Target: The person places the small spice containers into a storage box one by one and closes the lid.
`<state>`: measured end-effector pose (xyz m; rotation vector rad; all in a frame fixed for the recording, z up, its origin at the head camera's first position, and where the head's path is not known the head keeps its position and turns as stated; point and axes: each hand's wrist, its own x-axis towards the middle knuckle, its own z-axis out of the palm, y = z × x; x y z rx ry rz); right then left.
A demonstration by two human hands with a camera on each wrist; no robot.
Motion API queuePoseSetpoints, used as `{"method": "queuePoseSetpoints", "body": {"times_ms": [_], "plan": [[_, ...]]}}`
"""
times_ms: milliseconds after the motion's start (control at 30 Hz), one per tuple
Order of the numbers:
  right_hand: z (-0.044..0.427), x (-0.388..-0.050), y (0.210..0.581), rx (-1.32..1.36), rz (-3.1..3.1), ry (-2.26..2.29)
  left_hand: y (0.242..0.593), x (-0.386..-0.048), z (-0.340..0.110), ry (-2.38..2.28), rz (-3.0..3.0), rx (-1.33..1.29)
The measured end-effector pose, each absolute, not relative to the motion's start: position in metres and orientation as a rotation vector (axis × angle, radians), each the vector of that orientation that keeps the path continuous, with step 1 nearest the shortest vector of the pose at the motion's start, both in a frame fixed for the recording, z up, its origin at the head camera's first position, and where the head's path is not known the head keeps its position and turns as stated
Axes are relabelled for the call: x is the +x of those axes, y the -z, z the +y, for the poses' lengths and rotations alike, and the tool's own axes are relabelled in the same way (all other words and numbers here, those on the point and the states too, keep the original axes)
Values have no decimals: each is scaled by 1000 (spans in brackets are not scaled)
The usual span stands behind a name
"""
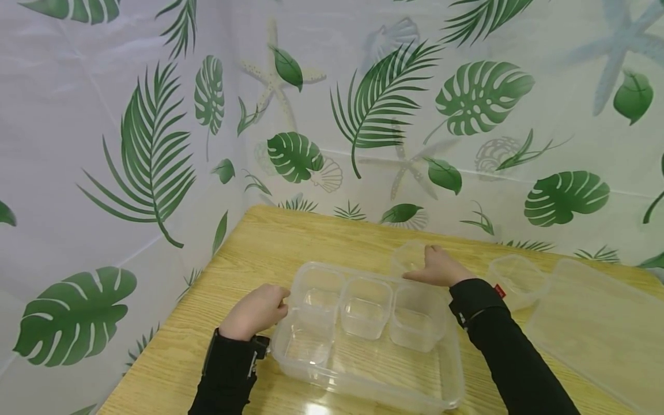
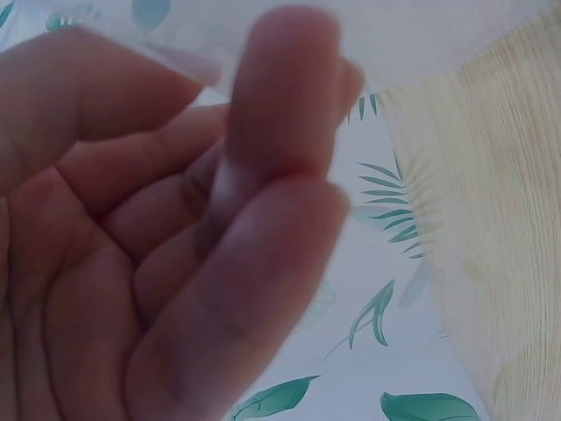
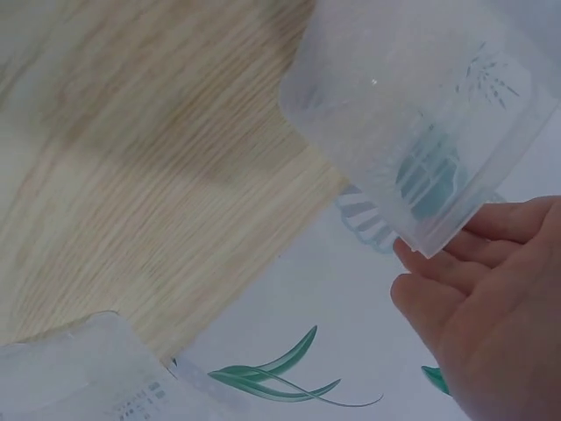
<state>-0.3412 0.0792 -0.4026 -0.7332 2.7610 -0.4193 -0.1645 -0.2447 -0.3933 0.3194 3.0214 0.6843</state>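
Note:
A large clear plastic box (image 1: 332,377) sits on the wooden table, with several small clear containers (image 1: 365,314) inside along its left and far sides. My left hand (image 1: 255,311) grips the large box's left rim with curled fingers; in the left wrist view these fingers (image 2: 285,96) are close to a blurred translucent wall. Beyond the box's far edge, my right hand (image 1: 441,268) pinches a small clear container (image 1: 407,259) by its rim. The right wrist view shows that container (image 3: 377,114) tilted, the fingertips at its lower corner.
Right of my right forearm stands another small clear container (image 1: 519,276). A large flat translucent lid (image 1: 596,328) lies at the table's right side. Behind the wooden table (image 1: 249,248) hangs a white leaf-patterned sheet (image 1: 311,115), which also runs along the left side.

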Motion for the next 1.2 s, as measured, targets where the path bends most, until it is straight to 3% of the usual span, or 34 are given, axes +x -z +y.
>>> {"method": "queuePoseSetpoints", "body": {"times_ms": [333, 867, 1200], "plan": [[80, -343, 404, -675, 2851, 363, 393, -166, -247, -667, 3024, 305], [108, -333, 415, -648, 2843, 655, 396, -165, -244, -670, 3012, 311], [116, -309, 382, -623, 2897, 885, 395, -165, -245, -682, 3012, 296]]}}
